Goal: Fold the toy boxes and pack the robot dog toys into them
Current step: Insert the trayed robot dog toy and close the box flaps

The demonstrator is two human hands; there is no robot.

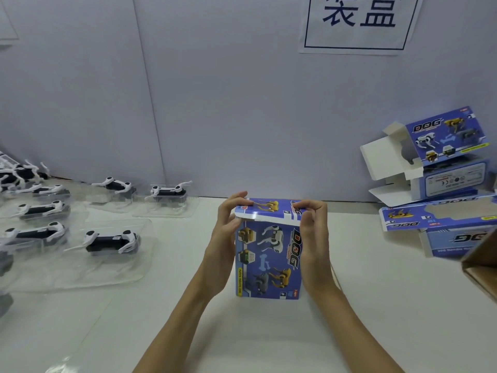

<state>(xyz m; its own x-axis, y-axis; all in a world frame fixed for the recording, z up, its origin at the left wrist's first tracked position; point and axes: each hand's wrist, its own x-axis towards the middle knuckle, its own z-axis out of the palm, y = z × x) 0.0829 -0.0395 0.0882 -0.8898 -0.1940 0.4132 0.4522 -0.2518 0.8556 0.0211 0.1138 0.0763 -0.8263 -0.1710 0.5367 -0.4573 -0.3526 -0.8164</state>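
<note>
A blue toy box [269, 254] printed with robot dogs stands on end on the white table, in the middle. My left hand [224, 238] grips its left side, fingers curled over the top flap. My right hand [314, 238] holds the right side and presses the same top flap down with its fingertips. Several black-and-white robot dog toys [111, 242] lie in clear plastic trays at the left, a hand's reach from the box.
More blue boxes with open white flaps [430, 157] are piled at the right against the wall, with a flat one [441, 216] in front. A brown cardboard carton corner [481, 267] juts in at the right edge. A paper sign [360, 22] hangs on the wall.
</note>
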